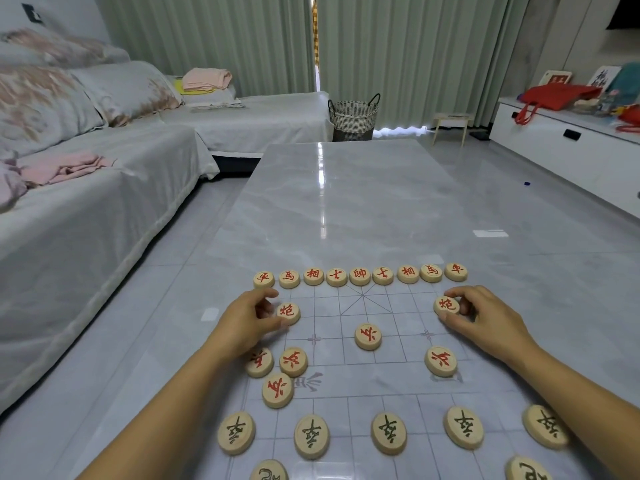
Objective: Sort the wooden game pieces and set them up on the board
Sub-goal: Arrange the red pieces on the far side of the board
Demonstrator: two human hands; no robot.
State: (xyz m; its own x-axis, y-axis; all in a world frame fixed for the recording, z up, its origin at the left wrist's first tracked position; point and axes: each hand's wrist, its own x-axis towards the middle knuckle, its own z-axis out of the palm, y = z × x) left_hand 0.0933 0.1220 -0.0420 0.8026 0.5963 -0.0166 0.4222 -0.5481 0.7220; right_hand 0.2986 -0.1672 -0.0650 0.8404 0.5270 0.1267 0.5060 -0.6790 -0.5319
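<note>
- My left hand (247,320) pinches the left cannon piece (288,311) between thumb and fingertips. My right hand (485,317) pinches the right cannon piece (446,304) the same way. Both discs are on the far half of the board (374,382), just in front of the red back row (360,276).
- The biggest risk, as I judge it, is the board itself. It looks like a thin printed sheet lying on a glossy table (346,202). If I drag a disc instead of lifting it, the sheet could creep and pull the placed pieces off their crossings.
- My left wrist hangs right over three red soldiers (293,361) bunched near the board's left edge, and one is partly hidden under it. A careless pull-back could scatter them across the lines.
- The wide lens bends the grid, so I may misjudge a crossing and set a cannon down off its mark.
- My forearms run close past the outermost black soldiers (388,433) in the row nearest me. A dropped arm could sweep one aside.
- The pieces are pale wooden discs, thick and flat with rounded rims. The carved characters are painted red on the far side and black on the near side.
- Nine red discs line the far edge, almost touching.
- The middle soldier (367,336) and the right soldier (441,361) look closer to their places. The three on the left are not yet spread out.
</note>
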